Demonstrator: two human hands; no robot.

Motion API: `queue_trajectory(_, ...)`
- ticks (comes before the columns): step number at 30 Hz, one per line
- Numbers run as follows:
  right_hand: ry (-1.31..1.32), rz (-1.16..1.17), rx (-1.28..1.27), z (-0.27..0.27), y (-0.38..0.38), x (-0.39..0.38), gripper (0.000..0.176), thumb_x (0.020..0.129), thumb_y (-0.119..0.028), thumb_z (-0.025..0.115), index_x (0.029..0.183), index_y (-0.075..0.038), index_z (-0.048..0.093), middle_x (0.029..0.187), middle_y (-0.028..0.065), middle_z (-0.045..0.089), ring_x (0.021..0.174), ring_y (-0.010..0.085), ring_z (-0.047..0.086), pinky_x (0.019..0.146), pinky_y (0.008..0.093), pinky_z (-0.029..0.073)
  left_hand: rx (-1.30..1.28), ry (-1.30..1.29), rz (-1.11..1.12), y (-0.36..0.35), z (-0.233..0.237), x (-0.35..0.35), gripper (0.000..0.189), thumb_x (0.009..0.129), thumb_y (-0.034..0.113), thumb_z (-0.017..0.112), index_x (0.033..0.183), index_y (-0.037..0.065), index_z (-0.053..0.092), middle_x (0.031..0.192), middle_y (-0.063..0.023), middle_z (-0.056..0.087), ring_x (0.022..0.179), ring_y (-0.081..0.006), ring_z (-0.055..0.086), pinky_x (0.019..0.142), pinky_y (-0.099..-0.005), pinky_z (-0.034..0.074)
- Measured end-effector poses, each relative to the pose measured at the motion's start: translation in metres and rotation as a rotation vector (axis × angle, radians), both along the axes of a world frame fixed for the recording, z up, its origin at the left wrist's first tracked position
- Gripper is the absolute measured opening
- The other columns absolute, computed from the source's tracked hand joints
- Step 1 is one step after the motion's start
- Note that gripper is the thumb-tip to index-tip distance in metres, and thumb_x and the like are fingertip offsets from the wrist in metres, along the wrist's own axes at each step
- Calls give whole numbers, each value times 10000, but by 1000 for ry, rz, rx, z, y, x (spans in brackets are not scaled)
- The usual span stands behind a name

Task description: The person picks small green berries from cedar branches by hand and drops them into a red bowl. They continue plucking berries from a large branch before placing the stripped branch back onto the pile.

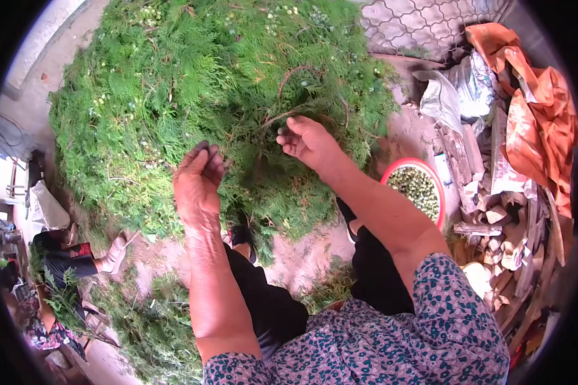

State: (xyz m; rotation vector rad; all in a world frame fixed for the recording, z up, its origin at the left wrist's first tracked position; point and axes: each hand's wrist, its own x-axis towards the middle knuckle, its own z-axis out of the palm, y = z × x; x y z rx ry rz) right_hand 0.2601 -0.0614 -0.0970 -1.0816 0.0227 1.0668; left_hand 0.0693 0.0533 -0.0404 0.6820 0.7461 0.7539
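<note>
A large heap of green conifer branches (173,83) with small pale cones fills the upper middle of the head view. Over its lower part is my left hand (201,172), with thumb and darkened fingertips bent together; whatever may be between them is too small to make out. To its right, my right hand (302,141) has its fingers curled in, thumb near the fingertips, beside a thin brown twig (280,119). Whether it grips that twig is unclear. The two hands are apart from each other.
A red-rimmed basin (442,200) of small green cones stands at the right. Beyond it lie firewood (494,256), sacks (440,96) and an orange sheet (539,128). Another person's foot (115,254) shows at the left. More cut branches (167,327) lie at the lower left.
</note>
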Motion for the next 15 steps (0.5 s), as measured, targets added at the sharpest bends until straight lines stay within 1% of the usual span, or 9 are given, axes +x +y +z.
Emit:
queue_trajectory(1, 98, -71, 138, -4, 6, -2, 126, 869, -154, 512, 947, -56, 500, 759, 76, 561, 676, 211, 585, 528, 323, 457, -19, -12, -24, 0, -1, 1, 224, 838, 51, 522, 1049, -24, 526, 857, -103, 623, 674, -157, 591, 618, -269, 510)
queue_trajectory(3, 177, -112, 152, -9, 14, 3, 127, 862, -188, 543, 902, -73, 509, 772, 68, 556, 678, 208, 585, 533, 305, 454, -18, 15, -15, -1, -1, 2, 219, 839, 48, 519, 1047, -18, 530, 855, -100, 624, 675, -155, 591, 616, -267, 509)
queue_trajectory(5, 227, -117, 252, -13, 20, 9, 166, 845, -211, 577, 884, -60, 519, 828, 85, 564, 696, 214, 589, 574, 317, 482, -36, 14, 36, 2, -2, 0, 209, 842, 52, 519, 1040, -10, 538, 856, -98, 626, 676, -155, 590, 615, -264, 507)
queue_trajectory(7, 202, -71, 240, -8, 26, 7, 185, 845, -192, 576, 879, -17, 527, 857, 119, 569, 745, 244, 597, 642, 350, 515, -27, 15, 67, 7, -4, -1, 202, 842, 54, 521, 1034, -5, 543, 860, -98, 627, 675, -150, 589, 606, -259, 503)
queue_trajectory(9, 76, -54, 274, 3, 26, 4, 193, 858, -185, 551, 897, 2, 532, 849, 144, 578, 852, 282, 591, 754, 386, 506, -38, -5, 103, 9, -5, -1, 199, 842, 52, 520, 1031, -3, 545, 865, -96, 628, 674, -144, 587, 598, -254, 500)
queue_trajectory(10, 48, -37, 306, 9, 25, 3, 192, 860, -165, 546, 918, 18, 539, 883, 167, 581, 872, 305, 587, 760, 397, 502, -20, 15, 66, 11, -6, -3, 229, 857, 71, 507, 1075, 0, 496, 917, -93, 606, 741, -156, 574, 654, -263, 480)
queue_trajectory(11, 45, -34, 311, 16, 22, 2, 192, 860, -165, 546, 918, 18, 539, 883, 167, 581, 872, 305, 587, 760, 397, 502, -14, 12, 68, 13, -6, -3, 229, 857, 71, 507, 1075, 0, 496, 917, -93, 606, 741, -156, 574, 654, -263, 480)
queue_trajectory(13, -206, 105, 420, 36, 14, -2, 176, 856, -141, 548, 931, 17, 552, 892, 164, 597, 842, 287, 599, 756, 394, 504, 5, 36, 83, 13, -5, -3, 237, 855, 61, 503, 1083, -5, 490, 915, -89, 602, 742, -157, 576, 643, -262, 486)
queue_trajectory(15, -310, 126, 440, 57, 5, -5, 158, 856, -126, 543, 940, 7, 560, 883, 155, 606, 818, 275, 603, 737, 385, 504, 14, 55, 114, 11, 0, -4, 250, 859, 58, 491, 1100, -7, 480, 921, -86, 596, 740, -157, 577, 645, -261, 486)
